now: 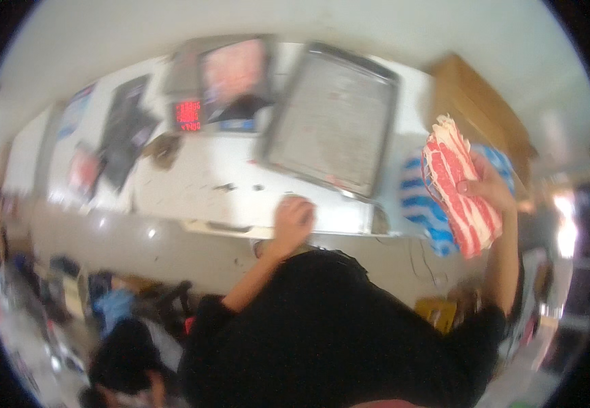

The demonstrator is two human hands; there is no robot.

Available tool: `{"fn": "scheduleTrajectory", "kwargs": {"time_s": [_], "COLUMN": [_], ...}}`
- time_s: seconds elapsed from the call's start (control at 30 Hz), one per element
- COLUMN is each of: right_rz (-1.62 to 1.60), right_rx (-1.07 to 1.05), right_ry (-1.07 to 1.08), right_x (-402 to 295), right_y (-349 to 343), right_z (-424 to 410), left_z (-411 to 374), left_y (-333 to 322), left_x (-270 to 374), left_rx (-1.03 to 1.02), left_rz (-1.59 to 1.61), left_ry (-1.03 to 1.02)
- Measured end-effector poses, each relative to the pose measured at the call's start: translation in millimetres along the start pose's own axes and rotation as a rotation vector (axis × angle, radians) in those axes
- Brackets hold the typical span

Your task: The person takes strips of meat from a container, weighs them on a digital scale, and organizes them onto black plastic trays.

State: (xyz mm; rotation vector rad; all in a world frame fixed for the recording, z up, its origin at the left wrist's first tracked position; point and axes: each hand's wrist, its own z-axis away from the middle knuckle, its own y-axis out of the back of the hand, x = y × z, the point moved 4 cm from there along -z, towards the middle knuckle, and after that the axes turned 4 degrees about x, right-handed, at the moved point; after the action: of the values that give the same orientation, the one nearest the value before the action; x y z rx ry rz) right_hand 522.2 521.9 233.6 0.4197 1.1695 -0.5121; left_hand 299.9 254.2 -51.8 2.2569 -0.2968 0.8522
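My right hand (491,188) holds a stack of thin, fat-streaked red meat slices (458,188), its thumb pressed on the top slice. Below and behind the meat is a blue-and-white striped plastic bag (417,188), partly hidden by the meat and hand. My left hand (294,222) is at the front edge of the white table (193,178), fingers curled and blurred; whether it grips anything cannot be seen. Beyond it lies a large shallow metal tray (333,112) with small reddish scraps on its surface.
A digital scale (187,116) with a red display stands at the back, near packed pink meat (234,69). A cardboard box (478,112) is at right. Leftward lie dark plastic bags (127,127) and another meat pack (84,171). Another person (127,357) is at lower left.
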Motion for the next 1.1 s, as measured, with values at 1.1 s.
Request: {"fn": "scheduleTrajectory", "kwargs": {"time_s": [1.1], "right_rz": [0.464], "right_rx": [0.176], "right_ry": [0.536], "right_x": [-57.2], "right_y": [-368.6], "right_z": [-394.0], "left_z": [20.7], "left_y": [402.2], "left_x": [-267.2], "left_rx": [0.428], "left_rz": [0.003], "left_ry": [0.31]}}
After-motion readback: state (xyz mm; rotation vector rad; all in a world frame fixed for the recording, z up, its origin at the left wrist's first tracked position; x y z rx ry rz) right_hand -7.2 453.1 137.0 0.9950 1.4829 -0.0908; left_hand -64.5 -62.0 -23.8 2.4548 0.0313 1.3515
